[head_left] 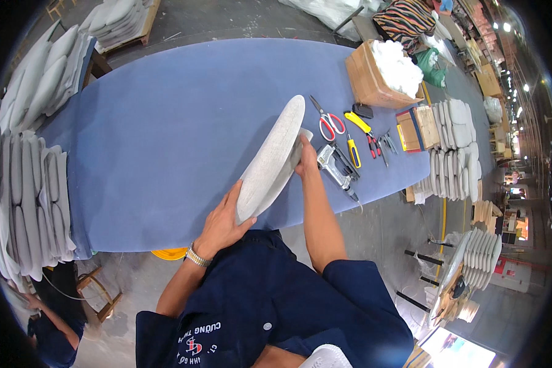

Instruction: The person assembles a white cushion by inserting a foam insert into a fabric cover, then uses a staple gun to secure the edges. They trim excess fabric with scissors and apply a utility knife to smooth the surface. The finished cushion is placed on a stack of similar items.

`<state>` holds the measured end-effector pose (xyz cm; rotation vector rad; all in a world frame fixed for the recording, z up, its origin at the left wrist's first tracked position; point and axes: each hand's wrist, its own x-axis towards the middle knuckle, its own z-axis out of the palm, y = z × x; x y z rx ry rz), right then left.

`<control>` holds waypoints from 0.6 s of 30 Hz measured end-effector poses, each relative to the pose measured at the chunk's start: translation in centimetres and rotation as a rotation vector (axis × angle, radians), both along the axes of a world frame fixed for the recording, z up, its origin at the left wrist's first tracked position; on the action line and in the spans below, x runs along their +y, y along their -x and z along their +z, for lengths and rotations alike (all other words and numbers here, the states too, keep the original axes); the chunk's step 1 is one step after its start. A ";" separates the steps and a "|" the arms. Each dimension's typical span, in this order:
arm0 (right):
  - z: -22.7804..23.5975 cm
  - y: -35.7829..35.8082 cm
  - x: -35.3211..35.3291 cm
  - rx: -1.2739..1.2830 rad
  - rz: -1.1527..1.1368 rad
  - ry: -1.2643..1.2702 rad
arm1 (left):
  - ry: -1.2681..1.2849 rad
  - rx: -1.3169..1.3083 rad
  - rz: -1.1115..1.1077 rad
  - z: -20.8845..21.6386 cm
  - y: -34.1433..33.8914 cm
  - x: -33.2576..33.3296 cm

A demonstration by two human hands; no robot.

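Note:
A light grey fabric-covered cushion pad (275, 150), long and rounded at its far end, is tilted up on edge above the blue-covered table. My left hand (224, 219) grips its near left end, with the thumb at the lower edge. On its right side, my right hand (306, 158) has its fingers around a grey flap or back part (283, 178). Part of those fingers is hidden behind the pad. To the right of my right hand lie a staple gun (335, 164), red-handled scissors (329, 122) and a yellow-handled screwdriver (352, 150).
A yellow cutter (357, 121), red-handled pliers (372, 145) and a carton of white stuffing (374, 73) occupy the table's (165, 122) right side. Stacked grey cushions (30, 202) stand at the left, more (454, 147) at the right. Other people work at far right and lower left.

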<state>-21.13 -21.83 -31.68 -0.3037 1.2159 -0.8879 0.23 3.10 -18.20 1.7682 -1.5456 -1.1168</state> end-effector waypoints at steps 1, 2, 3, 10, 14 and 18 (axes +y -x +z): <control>-2.9 1.0 -1.5 0.080 -0.013 -0.009 | -0.010 -0.009 -0.020 0.4 0.3 -0.3; -4.8 0.9 -2.3 0.176 -0.008 0.033 | -0.023 -0.024 -0.023 0.7 0.4 -0.4; -6.2 0.5 -3.0 0.271 -0.002 0.076 | -0.034 -0.042 -0.026 1.0 0.6 -0.8; -7.4 -2.4 -2.8 0.657 -0.062 0.053 | -0.147 -0.076 -0.053 2.2 1.2 -4.3; -2.7 -3.7 -1.9 0.905 0.079 0.046 | -0.175 -0.070 -0.104 2.5 1.6 -8.9; -2.1 -4.3 -1.4 0.953 0.064 0.036 | -0.134 -0.030 -0.178 -0.1 2.3 -16.8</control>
